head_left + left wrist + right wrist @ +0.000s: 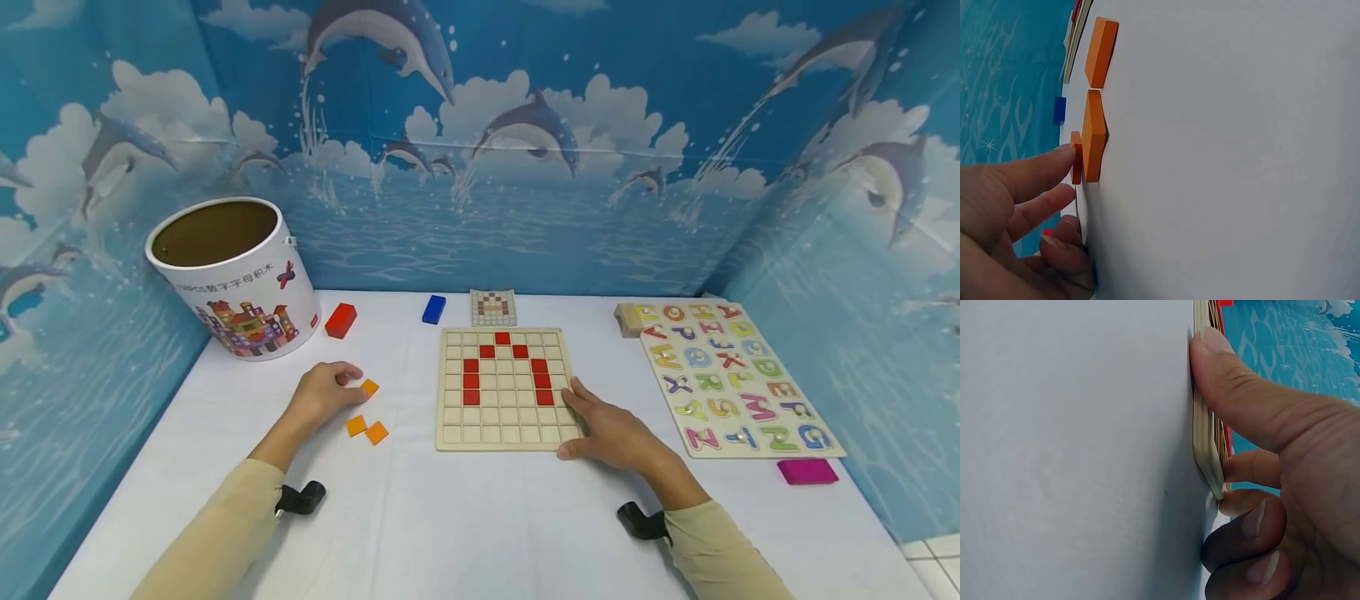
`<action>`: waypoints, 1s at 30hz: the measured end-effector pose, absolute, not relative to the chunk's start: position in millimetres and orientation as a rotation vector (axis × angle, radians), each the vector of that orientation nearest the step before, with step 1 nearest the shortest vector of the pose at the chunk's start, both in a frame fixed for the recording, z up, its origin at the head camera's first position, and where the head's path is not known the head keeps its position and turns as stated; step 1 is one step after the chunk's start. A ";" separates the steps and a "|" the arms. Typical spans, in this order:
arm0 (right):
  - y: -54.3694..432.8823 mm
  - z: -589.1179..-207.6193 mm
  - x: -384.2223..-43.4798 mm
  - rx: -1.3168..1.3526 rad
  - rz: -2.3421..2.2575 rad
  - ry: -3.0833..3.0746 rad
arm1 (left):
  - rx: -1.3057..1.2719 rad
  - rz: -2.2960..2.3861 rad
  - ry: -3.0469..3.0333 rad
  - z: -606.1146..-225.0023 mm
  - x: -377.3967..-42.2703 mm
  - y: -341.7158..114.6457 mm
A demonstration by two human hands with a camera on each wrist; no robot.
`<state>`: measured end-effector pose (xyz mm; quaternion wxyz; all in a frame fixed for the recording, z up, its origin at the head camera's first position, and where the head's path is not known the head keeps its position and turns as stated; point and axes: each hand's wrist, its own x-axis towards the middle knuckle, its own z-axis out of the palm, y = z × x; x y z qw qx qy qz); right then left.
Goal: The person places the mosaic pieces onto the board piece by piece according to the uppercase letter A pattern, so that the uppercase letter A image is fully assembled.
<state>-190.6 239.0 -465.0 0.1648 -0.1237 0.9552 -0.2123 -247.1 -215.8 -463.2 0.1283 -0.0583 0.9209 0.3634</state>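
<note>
My left hand (324, 396) is at an orange square tile (370, 388), pinching it at its edge with thumb and fingertips. Two more orange tiles, one nearer the left (356, 426) and one nearer the board (377, 432), lie just in front of it on the table. In the left wrist view the thumb meets the held tile (1076, 164). A wooden grid board (504, 434) has red square tiles (471, 381) set in an arch pattern. My right hand (617, 433) grips the board's near right corner, thumb along the front edge (1202, 425) and fingers at its right side.
A small pattern card (493, 308) stands behind the board, beside a blue block (433, 309) and a red block (341, 321). A white bucket (247, 292) is at back left. Right are a letter puzzle board (738, 379), a wooden block (628, 321) and a magenta block (807, 472).
</note>
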 end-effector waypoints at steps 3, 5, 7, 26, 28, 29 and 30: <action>238.3 -465.1 -191.3 -0.361 -0.595 2.721 | -0.170 1.042 2.698 -465.2 -246.1 -215.0; 238.4 -464.0 -191.8 -0.365 -0.588 2.721 | -0.159 1.036 2.713 -465.9 -245.4 -214.6; 238.8 -462.7 -192.2 -0.360 -0.583 2.724 | -0.146 1.037 2.723 -465.9 -244.8 -213.6; 238.2 -461.4 -190.5 -0.360 -0.607 2.718 | -0.039 0.992 2.812 -464.8 -242.5 -207.4; 237.5 -462.3 -190.4 -0.357 -0.614 2.716 | -0.035 0.988 2.806 -463.5 -243.1 -207.7; 237.3 -463.1 -190.6 -0.352 -0.613 2.716 | -0.033 0.986 2.801 -463.2 -243.4 -208.2; 237.1 -463.8 -190.4 -0.348 -0.613 2.716 | -0.032 0.988 2.791 -463.0 -243.7 -208.7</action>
